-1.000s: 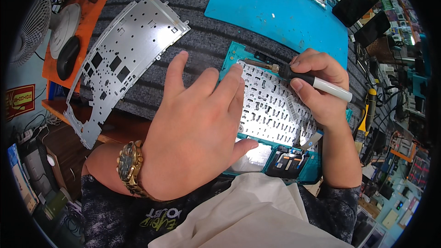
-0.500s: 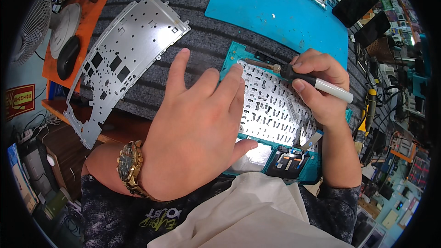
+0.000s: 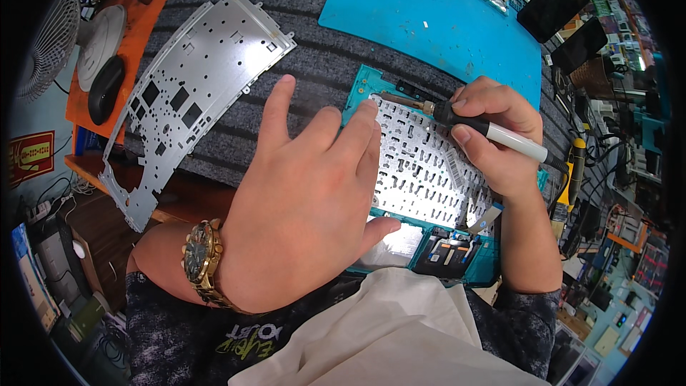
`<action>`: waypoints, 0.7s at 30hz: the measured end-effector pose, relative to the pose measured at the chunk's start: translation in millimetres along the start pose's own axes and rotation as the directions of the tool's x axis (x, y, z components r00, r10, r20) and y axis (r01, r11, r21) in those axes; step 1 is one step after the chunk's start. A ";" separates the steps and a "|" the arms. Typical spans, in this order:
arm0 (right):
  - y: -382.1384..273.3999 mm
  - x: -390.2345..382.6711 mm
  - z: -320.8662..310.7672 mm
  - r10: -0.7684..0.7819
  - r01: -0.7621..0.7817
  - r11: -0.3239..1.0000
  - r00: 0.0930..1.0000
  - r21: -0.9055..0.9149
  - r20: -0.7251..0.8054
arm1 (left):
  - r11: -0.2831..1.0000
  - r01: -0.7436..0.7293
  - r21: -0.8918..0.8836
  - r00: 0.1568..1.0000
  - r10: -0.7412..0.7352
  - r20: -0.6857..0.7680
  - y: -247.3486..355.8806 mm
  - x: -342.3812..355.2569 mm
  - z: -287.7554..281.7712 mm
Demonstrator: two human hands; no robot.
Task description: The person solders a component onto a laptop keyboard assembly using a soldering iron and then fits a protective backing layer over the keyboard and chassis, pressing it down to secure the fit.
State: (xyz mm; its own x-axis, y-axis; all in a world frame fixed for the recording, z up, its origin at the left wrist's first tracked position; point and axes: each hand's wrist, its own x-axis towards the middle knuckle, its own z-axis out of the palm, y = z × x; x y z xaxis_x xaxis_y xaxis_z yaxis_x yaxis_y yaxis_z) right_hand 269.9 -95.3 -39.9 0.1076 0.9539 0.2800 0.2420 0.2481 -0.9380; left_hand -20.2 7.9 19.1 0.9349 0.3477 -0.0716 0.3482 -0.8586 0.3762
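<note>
A soldering iron [image 3: 511,140] with a white and black handle is pinched between the thumb and fingers of my right hand [image 3: 504,118]. Its metal tip points left, at the upper left edge of a silvery laptop keyboard backing [image 3: 414,164]. That perforated sheet lies in a teal laptop palm-rest shell [image 3: 368,80], above a black touchpad module [image 3: 446,251]. My left hand [image 3: 307,186] lies spread over the shell's left side, fingers apart, a fingertip touching the sheet's corner close to the iron's tip. It covers part of the sheet. A gold watch is on my left wrist.
A perforated metal plate [image 3: 207,71] lies to the left on the grey ribbed mat [image 3: 307,21]. Farther back is a blue work mat [image 3: 436,18] with loose parts. A black mouse [image 3: 107,89] and a fan [image 3: 53,39] stand at far left. A yellow-handled brush [image 3: 572,171] lies at right.
The soldering iron and my right fingers have shifted very slightly to the left. My left hand stays in place.
</note>
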 end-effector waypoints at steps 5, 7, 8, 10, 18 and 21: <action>-1.2 -1.3 -0.7 0.010 -0.010 1.000 1.000 0.016 -0.018 | 1.000 -0.004 -0.002 1.000 0.004 -0.007 -0.3 0.6 1.0; -1.7 -0.4 0.1 0.002 -0.002 1.000 1.000 -0.003 -0.011 | 1.000 -0.005 0.002 1.000 0.005 -0.010 -0.5 0.5 1.4; -1.4 0.3 0.4 0.001 -0.001 1.000 1.000 -0.002 -0.010 | 1.000 -0.006 0.005 1.000 0.006 -0.014 -0.4 0.4 1.6; -1.0 1.2 0.7 -0.014 0.014 1.000 1.000 -0.024 0.000 | 1.000 -0.005 0.005 1.000 0.005 -0.013 -0.2 0.3 1.1; -0.5 -1.3 -1.2 0.015 -0.015 1.000 1.000 0.011 -0.011 | 1.000 0.001 0.000 1.000 -0.001 -0.002 0.3 0.8 0.6; 1.9 -1.0 -1.5 0.007 -0.007 1.000 1.000 0.024 -0.011 | 1.000 0.003 0.003 1.000 -0.003 -0.001 0.5 0.8 0.5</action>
State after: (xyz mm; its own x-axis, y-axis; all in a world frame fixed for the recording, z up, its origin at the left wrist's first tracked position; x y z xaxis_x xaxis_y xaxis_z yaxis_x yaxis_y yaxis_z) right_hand 271.7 -96.1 -41.7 0.1200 0.9538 0.2756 0.2178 0.2455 -0.9446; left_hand -19.2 7.6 18.7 0.9336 0.3510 -0.0716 0.3514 -0.8585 0.3735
